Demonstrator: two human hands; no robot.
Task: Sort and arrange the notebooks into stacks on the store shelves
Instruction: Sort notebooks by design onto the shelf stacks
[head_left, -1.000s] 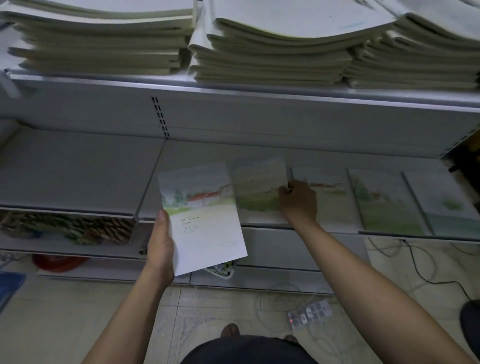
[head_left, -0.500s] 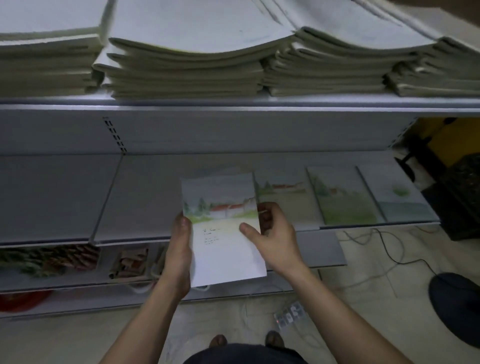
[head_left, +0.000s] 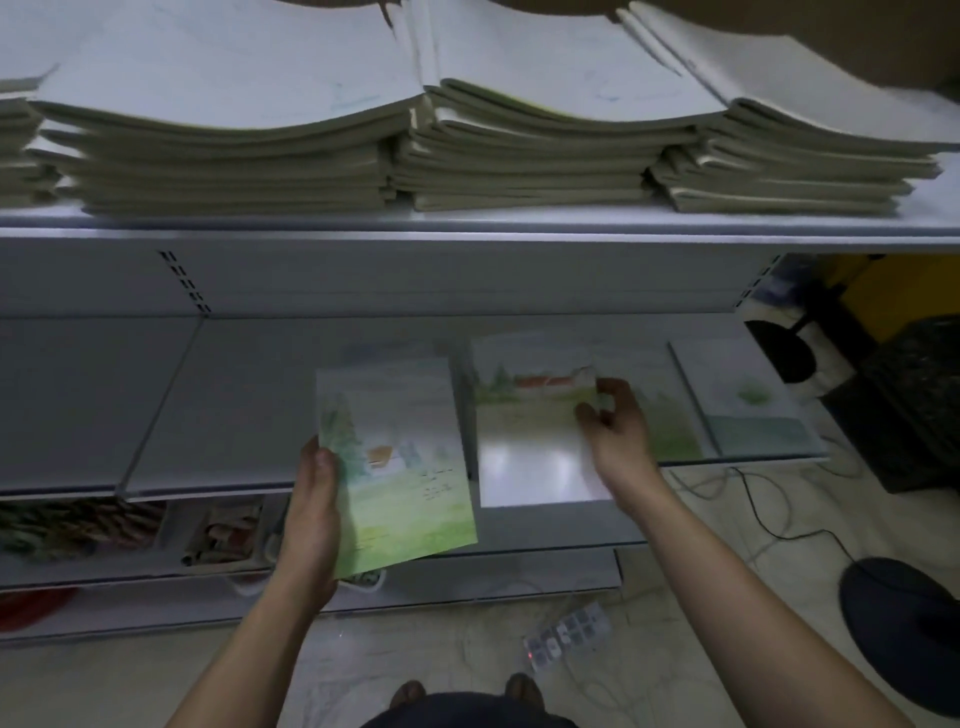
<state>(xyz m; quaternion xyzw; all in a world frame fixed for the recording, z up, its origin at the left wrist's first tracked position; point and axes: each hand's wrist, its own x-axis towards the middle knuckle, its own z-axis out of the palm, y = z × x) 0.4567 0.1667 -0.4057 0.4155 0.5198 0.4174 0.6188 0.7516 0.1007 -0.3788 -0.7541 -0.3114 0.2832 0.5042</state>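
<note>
My left hand (head_left: 311, 512) grips the left edge of a green landscape notebook (head_left: 400, 467), held tilted in front of the middle shelf (head_left: 234, 415). My right hand (head_left: 615, 423) pinches the right edge of a red-roofed notebook (head_left: 530, 441) over the shelf's front edge, to the right of the first. Two more notebooks lie flat on the shelf further right: one (head_left: 670, 415) partly hidden behind my right hand, one (head_left: 748, 405) at the shelf's end. Tall stacks of pale notebooks (head_left: 415, 130) fill the upper shelf.
The left part of the middle shelf is bare grey metal. A lower shelf (head_left: 156, 535) holds small packaged goods. On the tiled floor lie a power strip (head_left: 563, 636), cables, and a dark round fan base (head_left: 904, 623) at the right.
My right hand took the red-roofed notebook off the top of what my left hand held and carried it right over the shelf. A green notebook now shows in my left hand.
</note>
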